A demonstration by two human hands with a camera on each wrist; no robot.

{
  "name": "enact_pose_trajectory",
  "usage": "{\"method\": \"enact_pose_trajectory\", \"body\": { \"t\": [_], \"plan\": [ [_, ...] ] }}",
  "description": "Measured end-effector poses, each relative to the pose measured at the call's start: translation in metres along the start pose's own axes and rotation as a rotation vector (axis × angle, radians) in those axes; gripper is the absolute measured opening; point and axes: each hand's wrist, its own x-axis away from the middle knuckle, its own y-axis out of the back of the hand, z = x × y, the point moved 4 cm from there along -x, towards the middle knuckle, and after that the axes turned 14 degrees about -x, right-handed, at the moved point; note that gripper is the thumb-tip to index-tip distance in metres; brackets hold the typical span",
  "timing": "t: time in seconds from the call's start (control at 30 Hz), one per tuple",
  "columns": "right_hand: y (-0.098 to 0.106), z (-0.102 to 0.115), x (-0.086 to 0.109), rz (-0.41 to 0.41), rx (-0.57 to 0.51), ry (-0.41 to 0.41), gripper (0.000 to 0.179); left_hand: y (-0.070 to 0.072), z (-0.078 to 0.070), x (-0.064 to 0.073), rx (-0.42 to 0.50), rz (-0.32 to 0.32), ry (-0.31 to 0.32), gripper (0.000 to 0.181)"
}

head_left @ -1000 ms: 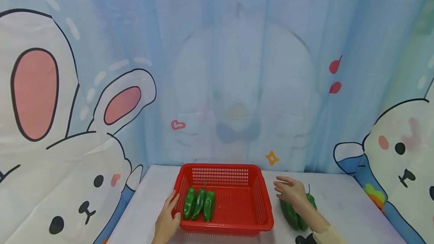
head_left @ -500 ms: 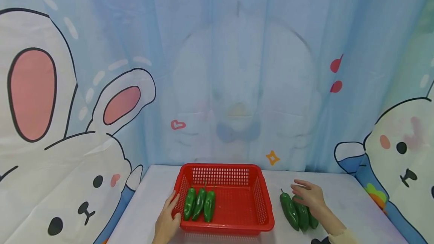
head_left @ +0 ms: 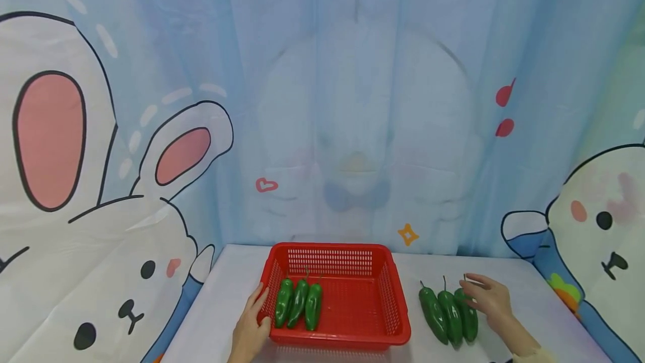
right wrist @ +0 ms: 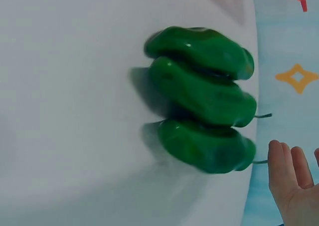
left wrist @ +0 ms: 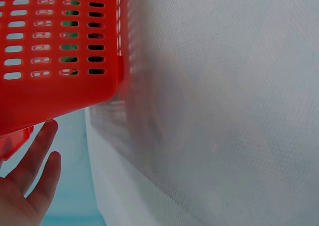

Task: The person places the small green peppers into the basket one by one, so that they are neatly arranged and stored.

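Head view: desk [head_left: 234,284], red basket [head_left: 332,341].
Left hand [head_left: 249,322], straight-fingered, touches its rim — a push could slide it; right hand [head_left: 490,299], holding nothing, fingers apart, hangs by desk peppers [head_left: 451,319] — a nudge could roll them; other peppers [head_left: 299,302] lie inside.

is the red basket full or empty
Partly filled: the red basket holds three green peppers along its left side, while the rest of it shows bare.
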Motion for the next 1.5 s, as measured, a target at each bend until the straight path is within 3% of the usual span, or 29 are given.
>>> {"method": "enact_pose_trajectory", "body": {
  "t": [0.67,1.07,1.3,1.5],
  "plan": [
    [0.008,-0.023,-0.013,-0.115,0.169,0.044,0.062,0.000,0.002,-0.002,-0.002,0.001,0.003,0.064],
    [-0.003,-0.042,-0.020,-0.163,0.203,-0.075,0.055,0.000,0.002,-0.001,0.005,0.006,0.008,0.064],
    [-0.002,-0.048,-0.017,-0.171,0.256,-0.066,0.053,-0.002,0.002,-0.002,0.005,0.015,0.012,0.064],
    [-0.001,-0.052,-0.017,-0.182,0.223,-0.058,0.052,0.000,0.001,-0.001,-0.001,0.007,0.017,0.063]
  ]
}}
